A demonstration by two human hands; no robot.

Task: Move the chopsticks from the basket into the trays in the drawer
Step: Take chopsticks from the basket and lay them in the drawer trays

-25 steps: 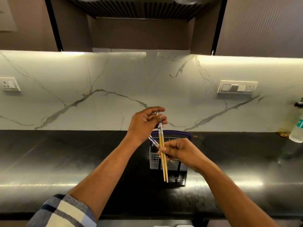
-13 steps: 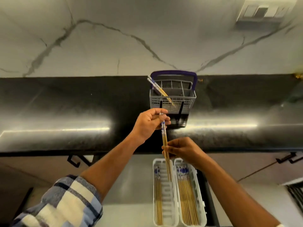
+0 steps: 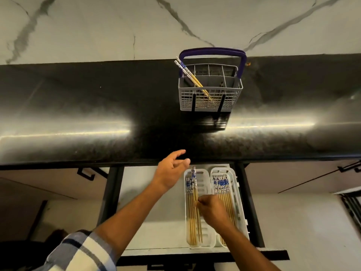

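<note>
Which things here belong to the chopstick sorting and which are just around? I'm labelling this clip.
Part of the job:
- basket with two chopsticks left in it
- left tray and right tray in the drawer
- chopstick pair held by the right hand
- left hand, open

Just around:
- black countertop
- marble backsplash

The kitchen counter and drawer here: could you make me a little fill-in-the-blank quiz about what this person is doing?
1. The grey basket on the black countertop has a handle coloured ____.
2. The chopsticks in the basket lean toward its ____ side.
3. The right hand lowers a pair of chopsticks into the ____ of the two white trays, the left tray and the right tray.
4. The left hand is open and holds ____.

Missing words: purple; left; left; nothing
</note>
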